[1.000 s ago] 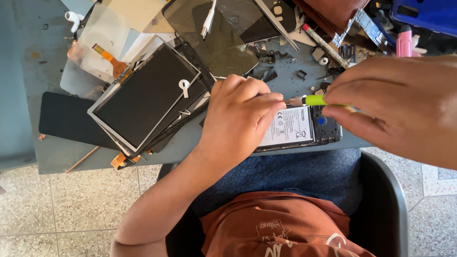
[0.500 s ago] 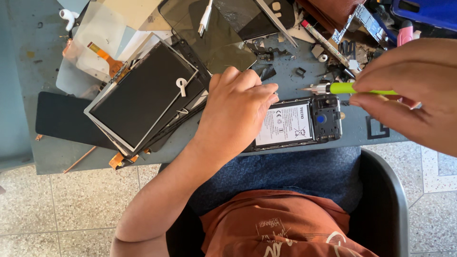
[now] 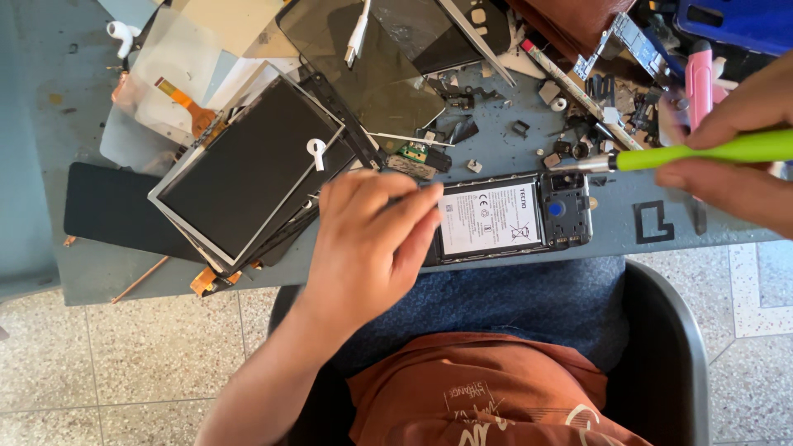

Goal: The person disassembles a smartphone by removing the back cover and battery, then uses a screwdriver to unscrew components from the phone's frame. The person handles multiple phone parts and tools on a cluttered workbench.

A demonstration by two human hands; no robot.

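An opened phone (image 3: 562, 211) lies at the near edge of the grey table (image 3: 116, 272), its back cover off and a white-labelled battery (image 3: 489, 219) showing. My left hand (image 3: 372, 239) covers the phone's left end, fingers curled over it and pressing it down. My right hand (image 3: 735, 157) grips a green-handled screwdriver (image 3: 710, 150) at the right. The metal tip points left and hovers just above the phone's upper right corner, near the camera module.
A stack of screen panels (image 3: 248, 169) lies left of the phone, with a dark glass sheet (image 3: 372, 74) behind it and a black flat panel (image 3: 99, 206) at the far left. Small loose parts (image 3: 512, 124), a pink tool (image 3: 698, 78) and a blue case (image 3: 735, 21) crowd the back right.
My right hand has drawn the screwdriver to the right, off the phone's top end. The left hand stays on the phone, which now shows more of its battery.
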